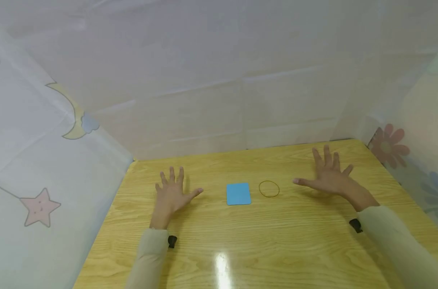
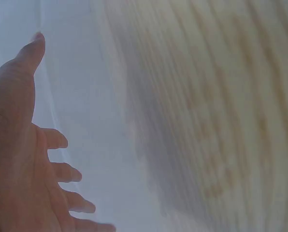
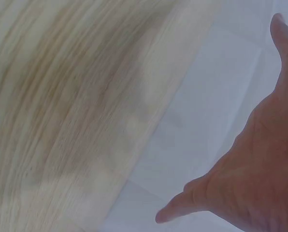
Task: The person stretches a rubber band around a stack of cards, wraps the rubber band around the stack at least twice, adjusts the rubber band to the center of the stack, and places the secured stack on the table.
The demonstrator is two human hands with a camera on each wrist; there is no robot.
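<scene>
A blue square card (image 1: 238, 194) with rounded corners lies flat on the wooden table. Just right of it lies a thin yellowish-brown rubber band (image 1: 269, 181), spread in a loop. My left hand (image 1: 171, 196), fingers spread and thumb pointing toward the card, is over the table to the card's left. On the other side, my right hand (image 1: 329, 176) has its fingers fanned out, its thumb toward the rubber band and apart from it. Both wrist views show a bare, spread hand: the left hand (image 2: 23, 159) and the right hand (image 3: 260, 164) hold nothing.
The wood-grain table (image 1: 200, 249) reaches back to a pale hanging sheet (image 1: 219, 100). A sheet with a star and a moon closes off the left, and one with flowers (image 1: 386, 146) the right. Small black pieces (image 1: 172, 241) show at both sleeve cuffs.
</scene>
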